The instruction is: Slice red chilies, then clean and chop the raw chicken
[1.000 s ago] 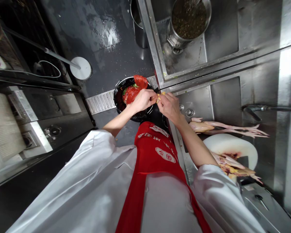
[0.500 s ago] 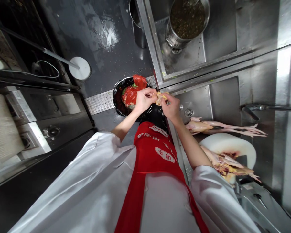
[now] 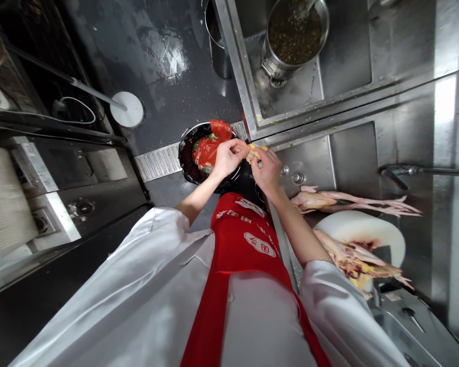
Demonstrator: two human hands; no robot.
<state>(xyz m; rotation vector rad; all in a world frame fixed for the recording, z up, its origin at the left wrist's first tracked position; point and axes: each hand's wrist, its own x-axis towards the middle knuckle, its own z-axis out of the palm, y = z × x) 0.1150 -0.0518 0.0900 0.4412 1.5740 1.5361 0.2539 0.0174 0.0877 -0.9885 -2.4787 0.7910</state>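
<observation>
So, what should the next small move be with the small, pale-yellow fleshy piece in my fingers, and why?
I'd probably shift the small, pale-yellow fleshy piece left, over the round black-lined bin. Your bare left hand and bare right hand pinch it between that bin and the grey steel sink, so loose scraps could miss the bin's opening.

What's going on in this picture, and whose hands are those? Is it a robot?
No robot here! Someone wears a camera on their head, looking down, so you see their white sleeves and red apron. Their left hand and right hand pinch a small yellowish piece together; it's too small to say exactly what. Beside the hands is a bin with a black liner and a red bag inside. Over on the right, one plucked bird lies near a round white board, and another bird lies on it.
</observation>
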